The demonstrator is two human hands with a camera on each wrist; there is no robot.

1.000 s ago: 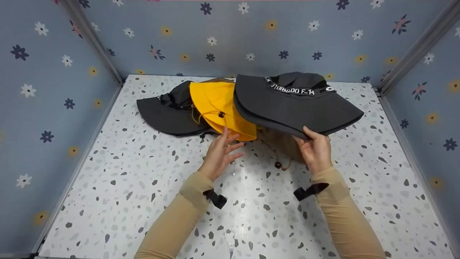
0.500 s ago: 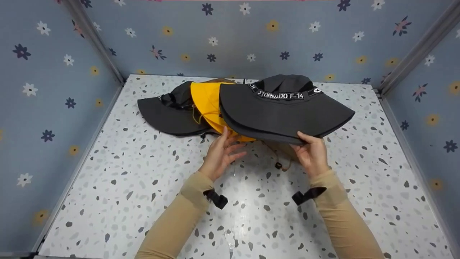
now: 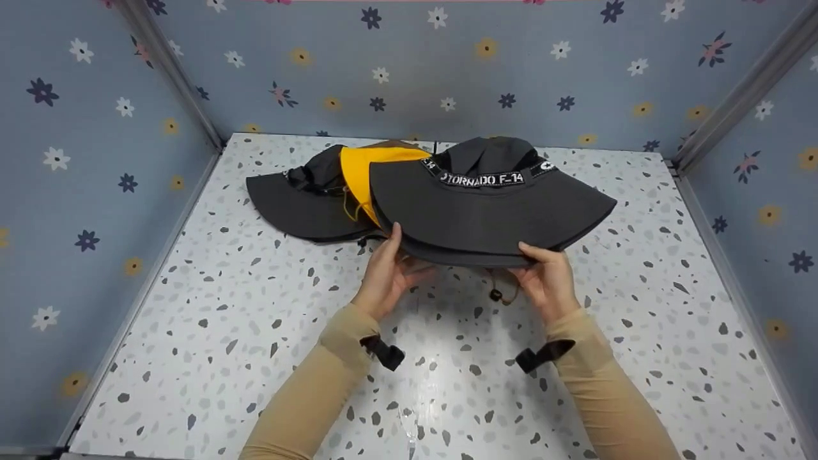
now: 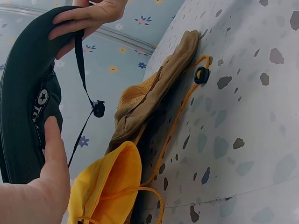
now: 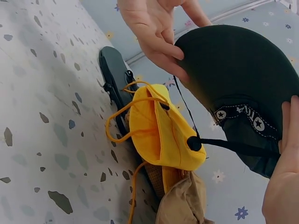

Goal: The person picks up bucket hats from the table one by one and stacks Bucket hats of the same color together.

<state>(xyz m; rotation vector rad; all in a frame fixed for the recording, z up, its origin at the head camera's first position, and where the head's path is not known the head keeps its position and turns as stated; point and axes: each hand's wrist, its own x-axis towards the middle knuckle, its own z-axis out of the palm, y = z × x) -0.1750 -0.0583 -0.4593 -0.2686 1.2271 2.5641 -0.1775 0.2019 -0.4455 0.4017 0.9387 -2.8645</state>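
A dark grey wide-brimmed bucket hat (image 3: 486, 220), its band lettered "TORNADO F-14", is raised above the table in front of the other hats. My right hand (image 3: 551, 281) grips the near brim, thumb on top and fingers below. At the brim's left part is my left hand (image 3: 383, 275), its thumb at the edge and its fingers underneath, partly hidden. A black chin cord with a toggle (image 5: 194, 143) hangs from this hat in the right wrist view. Behind it, a yellow bucket hat (image 3: 358, 179) is partly covered.
Another dark grey hat (image 3: 307, 207) lies at the left, against the yellow one. A brown hat (image 4: 154, 93) with an orange cord and black toggle (image 4: 202, 75) rests on the speckled white table (image 3: 447, 383). Flower-patterned panels (image 3: 409, 70) enclose the back and sides.
My right hand has brought the dark grey hat left and nearer, covering more of the yellow hat. My left hand, apart from it before, now has the brim between thumb and fingers.
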